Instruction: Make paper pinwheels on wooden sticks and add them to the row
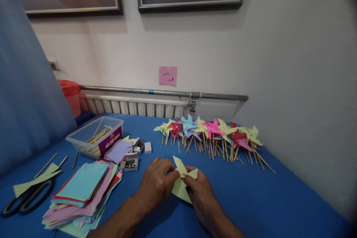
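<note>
Over the blue table, a pale yellow paper pinwheel (181, 190), partly folded, is held between both hands. My left hand (159, 180) pinches it near the centre, its thumb and fingers closed on a folded-in corner. From the other side my right hand (201, 191) grips the paper, thumb on top and fingers beneath. One pointed corner stands up between the hands. No stick shows on this pinwheel. Nearest to my left hand is an open small box (131, 163) of metal pins.
Finished pinwheels (212, 130) on sticks lie along the back right. To the left are a stack of coloured paper (83, 184), a clear plastic tub (96, 137) of sticks, black-handled scissors (36, 199) under yellow paper, and a white box (148, 148). A radiator pipe (164, 93) runs behind.
</note>
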The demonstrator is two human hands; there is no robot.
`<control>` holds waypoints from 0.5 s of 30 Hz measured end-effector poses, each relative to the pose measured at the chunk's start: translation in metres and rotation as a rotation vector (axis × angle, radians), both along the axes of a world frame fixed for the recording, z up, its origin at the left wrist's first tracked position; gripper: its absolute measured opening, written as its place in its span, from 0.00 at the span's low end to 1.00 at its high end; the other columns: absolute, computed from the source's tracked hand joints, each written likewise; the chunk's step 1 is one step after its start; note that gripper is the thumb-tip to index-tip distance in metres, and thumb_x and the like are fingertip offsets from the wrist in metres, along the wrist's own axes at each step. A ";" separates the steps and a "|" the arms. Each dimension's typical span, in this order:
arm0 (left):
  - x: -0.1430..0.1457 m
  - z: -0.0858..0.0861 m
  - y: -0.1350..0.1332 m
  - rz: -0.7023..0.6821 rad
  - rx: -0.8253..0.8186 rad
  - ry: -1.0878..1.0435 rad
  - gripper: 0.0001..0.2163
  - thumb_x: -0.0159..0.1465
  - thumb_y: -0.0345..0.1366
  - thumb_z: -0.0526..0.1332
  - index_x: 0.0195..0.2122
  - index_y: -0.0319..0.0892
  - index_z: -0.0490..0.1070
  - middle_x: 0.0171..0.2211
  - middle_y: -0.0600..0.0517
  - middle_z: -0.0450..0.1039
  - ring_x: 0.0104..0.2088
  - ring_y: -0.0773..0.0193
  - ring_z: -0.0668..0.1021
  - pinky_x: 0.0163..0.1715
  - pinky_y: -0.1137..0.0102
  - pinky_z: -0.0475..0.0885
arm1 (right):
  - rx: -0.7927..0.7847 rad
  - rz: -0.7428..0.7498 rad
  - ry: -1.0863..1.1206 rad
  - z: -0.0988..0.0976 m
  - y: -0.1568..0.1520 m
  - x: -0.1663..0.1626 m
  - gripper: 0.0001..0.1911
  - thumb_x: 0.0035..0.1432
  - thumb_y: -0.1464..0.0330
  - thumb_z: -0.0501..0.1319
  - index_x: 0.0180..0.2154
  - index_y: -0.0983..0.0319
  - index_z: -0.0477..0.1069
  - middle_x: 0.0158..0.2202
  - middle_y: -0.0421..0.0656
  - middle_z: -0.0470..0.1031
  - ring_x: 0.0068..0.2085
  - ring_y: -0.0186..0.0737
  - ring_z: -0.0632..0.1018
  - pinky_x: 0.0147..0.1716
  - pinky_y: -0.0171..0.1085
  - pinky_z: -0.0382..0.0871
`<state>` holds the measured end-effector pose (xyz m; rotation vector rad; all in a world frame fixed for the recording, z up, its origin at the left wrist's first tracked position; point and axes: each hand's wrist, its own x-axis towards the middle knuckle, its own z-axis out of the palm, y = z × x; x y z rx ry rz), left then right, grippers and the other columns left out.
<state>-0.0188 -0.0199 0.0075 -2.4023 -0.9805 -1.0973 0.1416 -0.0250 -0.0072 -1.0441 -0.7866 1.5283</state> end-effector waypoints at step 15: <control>0.000 0.000 0.000 0.010 0.011 0.061 0.09 0.68 0.29 0.56 0.33 0.42 0.75 0.31 0.51 0.70 0.31 0.64 0.67 0.32 0.67 0.57 | 0.020 0.025 0.002 -0.001 0.002 0.002 0.19 0.43 0.64 0.71 0.39 0.61 0.70 0.26 0.38 0.76 0.26 0.39 0.75 0.27 0.36 0.67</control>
